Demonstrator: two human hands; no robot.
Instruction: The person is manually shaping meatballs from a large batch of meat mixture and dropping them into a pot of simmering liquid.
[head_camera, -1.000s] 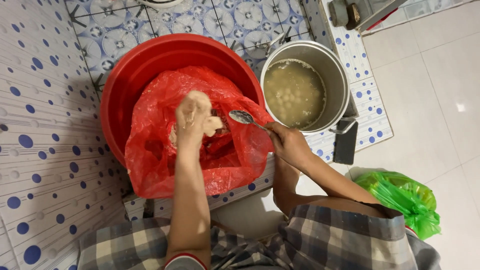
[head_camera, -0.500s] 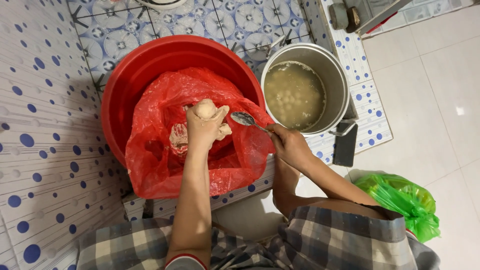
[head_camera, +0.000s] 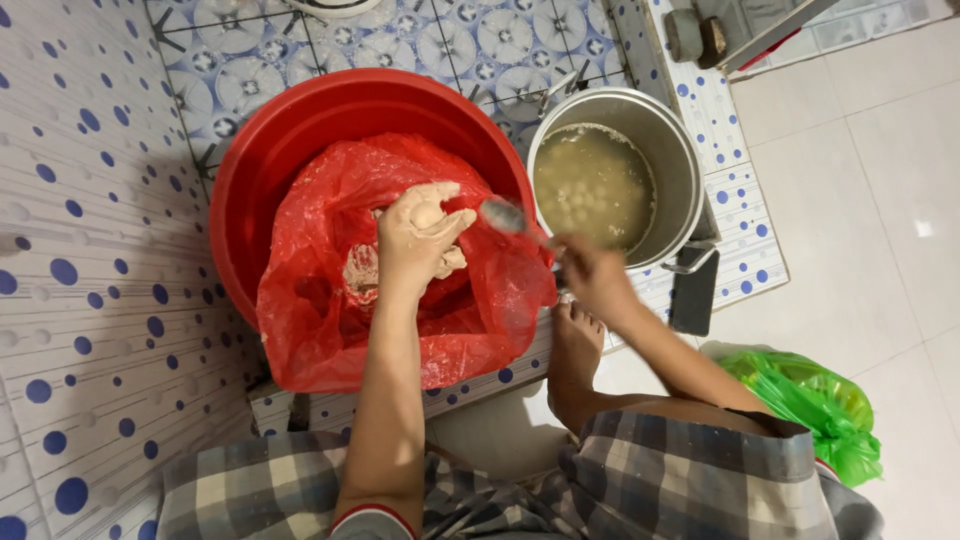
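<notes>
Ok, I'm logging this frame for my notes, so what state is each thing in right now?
Left hand: closed around a lump of pale paste, smeared with it.
Right hand: holds a metal spoon, blurred.
Red basin: lined with a bag.
Red bag: open, crumpled, draped over the rim.
Metal pot: uncovered, holding cloudy broth with pale balls.
Green bag: crumpled on the floor.

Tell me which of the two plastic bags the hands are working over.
The red plastic bag lining the red basin: the left hand squeezes paste above it, the right hand holds a spoon there. The green plastic bag lies apart, on the floor.
</notes>
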